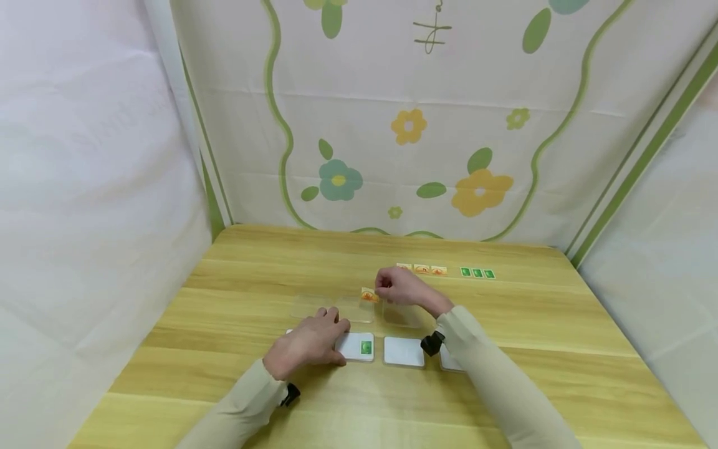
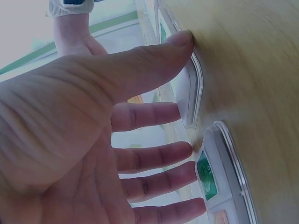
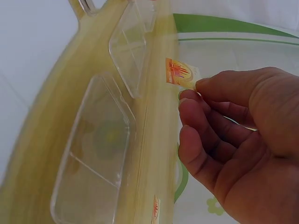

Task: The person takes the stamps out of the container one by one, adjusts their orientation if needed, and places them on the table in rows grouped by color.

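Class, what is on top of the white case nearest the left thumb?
On the white case, a green sticker shows; the left hand hides part of its left end.

Long cream sleeves (image 1: 499, 374) are ending in ribbed cuffs (image 2: 70, 10), and small, boxy black devices (image 1: 432, 343) are sitting beside them, one per wrist.

Tabletop (image 1: 224, 318) left of left hand (image 1: 310, 340) lay free; clear lid (image 1: 354, 311) ahead, white box (image 1: 404, 352) rightward stood in way.
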A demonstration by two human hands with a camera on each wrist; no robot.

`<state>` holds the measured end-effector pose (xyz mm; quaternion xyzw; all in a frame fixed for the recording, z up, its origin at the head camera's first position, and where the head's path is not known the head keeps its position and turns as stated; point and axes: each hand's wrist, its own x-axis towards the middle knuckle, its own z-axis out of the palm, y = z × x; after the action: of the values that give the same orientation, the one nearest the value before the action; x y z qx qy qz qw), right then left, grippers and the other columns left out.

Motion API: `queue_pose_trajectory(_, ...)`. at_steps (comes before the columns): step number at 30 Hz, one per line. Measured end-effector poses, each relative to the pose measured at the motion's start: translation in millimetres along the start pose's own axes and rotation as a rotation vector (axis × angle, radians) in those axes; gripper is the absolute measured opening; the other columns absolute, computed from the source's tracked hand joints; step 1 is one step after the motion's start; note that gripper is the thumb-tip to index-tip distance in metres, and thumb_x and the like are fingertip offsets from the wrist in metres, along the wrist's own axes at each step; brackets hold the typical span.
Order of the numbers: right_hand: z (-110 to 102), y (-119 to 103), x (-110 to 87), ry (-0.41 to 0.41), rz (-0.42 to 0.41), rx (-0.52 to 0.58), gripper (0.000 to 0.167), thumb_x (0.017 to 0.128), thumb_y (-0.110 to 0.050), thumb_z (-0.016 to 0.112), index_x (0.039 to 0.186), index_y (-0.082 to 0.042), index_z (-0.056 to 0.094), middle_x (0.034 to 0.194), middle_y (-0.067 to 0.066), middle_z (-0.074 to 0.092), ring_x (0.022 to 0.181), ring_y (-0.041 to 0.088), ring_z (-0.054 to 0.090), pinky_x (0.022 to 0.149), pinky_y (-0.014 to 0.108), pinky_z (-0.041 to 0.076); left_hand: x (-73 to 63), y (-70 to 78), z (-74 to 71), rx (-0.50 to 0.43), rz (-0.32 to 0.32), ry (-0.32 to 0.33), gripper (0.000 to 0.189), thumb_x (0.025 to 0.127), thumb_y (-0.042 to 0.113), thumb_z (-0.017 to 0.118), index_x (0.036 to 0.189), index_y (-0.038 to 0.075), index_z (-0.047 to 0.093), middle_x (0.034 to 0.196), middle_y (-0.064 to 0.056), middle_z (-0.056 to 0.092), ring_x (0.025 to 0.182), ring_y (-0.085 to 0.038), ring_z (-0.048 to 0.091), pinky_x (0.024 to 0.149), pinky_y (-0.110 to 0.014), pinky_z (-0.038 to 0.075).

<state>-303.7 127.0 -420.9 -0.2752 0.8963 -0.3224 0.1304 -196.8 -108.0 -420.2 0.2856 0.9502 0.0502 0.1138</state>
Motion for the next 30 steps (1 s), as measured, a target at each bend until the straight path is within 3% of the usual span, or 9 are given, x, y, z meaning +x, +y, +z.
queue_pose_trajectory(15,-19.0,16.4,23.0,-0.02,0.089,0.013,0.009,0.097,-0.015,0.06,0.091,-0.009,0.063,0.086,0.011,0.068,0.076,0.032,0.068,0.057,0.028,0.051,-0.1,1.0,1.7,-0.011,-0.006,-0.01,0.055,0.079,0.046,0.08,0.12,0.016,0.06,0.106,-0.003,0.05,0.09,-0.018,0.044,0.067,-0.03,0.041)
queue_pose_trajectory(24,-12.8,28.6,36.0,0.001,0.083,-0.006,0.01,0.094,-0.013,0.062,0.085,-0.009,0.063,0.078,0.01,0.066,0.06,0.016,0.059,0.051,0.025,0.046,-2.7,1.7,0.7,0.006,-0.001,-0.002,0.054,0.079,0.046,0.079,0.12,0.016,0.06,0.105,-0.002,0.049,0.088,-0.017,0.043,0.067,-0.028,0.041)
queue_pose_trajectory(30,-10.3,36.9,42.0,0.007,0.124,-0.022,0.009,0.094,-0.012,0.062,0.086,-0.008,0.062,0.075,0.006,0.063,0.06,0.013,0.054,0.054,0.026,0.045,-1.6,1.5,1.5,0.009,-0.003,-0.002,0.054,0.079,0.047,0.079,0.12,0.018,0.06,0.107,-0.002,0.05,0.089,-0.017,0.044,0.068,-0.029,0.041)
